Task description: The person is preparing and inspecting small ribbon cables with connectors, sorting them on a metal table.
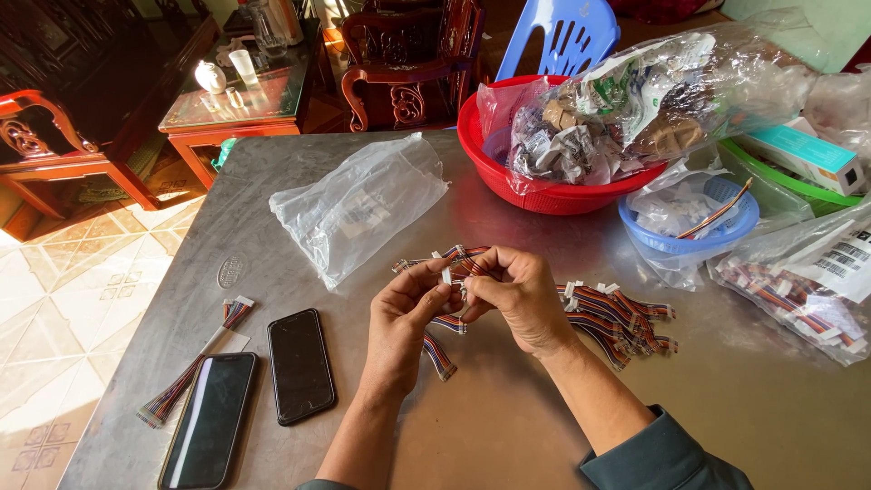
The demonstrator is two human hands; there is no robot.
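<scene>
My left hand (406,318) and my right hand (519,295) meet over the middle of the steel table (508,426). Together they pinch a short multicoloured ribbon cable (439,354) with a small white connector (448,275) at its top end; its striped tail hangs below my left palm. A loose pile of the same ribbon cables (617,318) lies just right of my right hand. More cable ends (435,258) poke out behind my fingers.
Two dark phones (300,365) (210,421) lie at the left front, beside another ribbon cable (195,363). A clear plastic bag (357,204) lies behind. A red basket (544,195), a blue bowl (726,238) and bagged cables (798,304) crowd the right. Wooden furniture stands beyond the table.
</scene>
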